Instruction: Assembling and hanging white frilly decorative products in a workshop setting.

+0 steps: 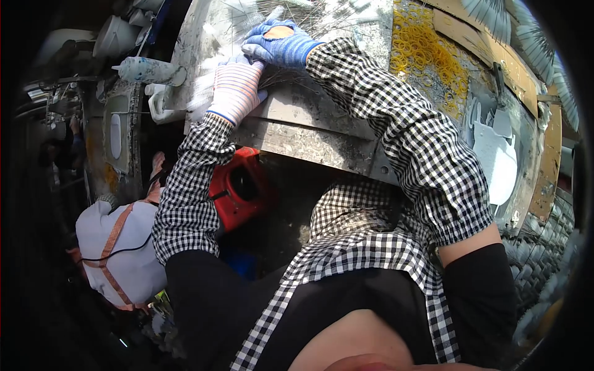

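My left hand [237, 88], in a white glove with orange stripes, presses down on a flat bundle of thin pale strands [204, 86] at the edge of a worn grey worktable [309, 133]. My right hand [278, 44], in a blue knit glove, lies just beyond it on top of the same spread of thin strands [291, 15], fingers curled over them. Both forearms wear black-and-white checked sleeves. What lies under each palm is hidden.
A heap of yellow rubber bands [427, 52] lies on the table to the right. White cut-out shapes [498, 157] sit at the far right. A red container [238, 185] stands below the table edge. A person in white clothing [120, 247] crouches at the lower left.
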`<state>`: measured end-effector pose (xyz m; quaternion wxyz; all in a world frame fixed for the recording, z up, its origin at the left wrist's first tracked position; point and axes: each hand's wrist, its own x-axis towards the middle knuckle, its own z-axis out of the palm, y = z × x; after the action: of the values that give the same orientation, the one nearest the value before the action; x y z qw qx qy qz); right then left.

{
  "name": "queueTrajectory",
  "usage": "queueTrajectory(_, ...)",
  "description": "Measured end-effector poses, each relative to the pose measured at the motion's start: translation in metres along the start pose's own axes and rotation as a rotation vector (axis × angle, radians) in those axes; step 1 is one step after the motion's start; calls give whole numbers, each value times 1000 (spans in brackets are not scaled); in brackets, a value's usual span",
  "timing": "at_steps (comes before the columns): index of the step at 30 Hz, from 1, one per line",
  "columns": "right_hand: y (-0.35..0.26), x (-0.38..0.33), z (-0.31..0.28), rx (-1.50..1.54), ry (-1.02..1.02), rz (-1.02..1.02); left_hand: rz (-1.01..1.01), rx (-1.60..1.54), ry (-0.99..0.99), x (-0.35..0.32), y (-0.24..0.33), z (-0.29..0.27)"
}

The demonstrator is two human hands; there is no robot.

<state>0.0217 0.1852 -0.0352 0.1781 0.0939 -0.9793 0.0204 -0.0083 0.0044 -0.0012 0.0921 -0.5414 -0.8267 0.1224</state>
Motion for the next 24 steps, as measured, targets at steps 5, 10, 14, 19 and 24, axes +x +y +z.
queueTrajectory(5, 38, -23, 31, 12, 196, 52, -8, -119, 189, -41, 29, 16)
queueTrajectory(10, 26, -25, 16, -58, 134, -21, -210, -119, 44, -90, 49, 22)
queueTrajectory(14, 9, -27, 6, -127, 165, -68, -201, -97, 85, -101, 49, 27)
queueTrajectory(19, -11, -25, 4, -188, 199, -206, -160, -74, 113, -105, 25, 38)
queueTrajectory(24, 1, -29, 46, 163, 35, -495, -175, -49, -23, -111, 23, 42)
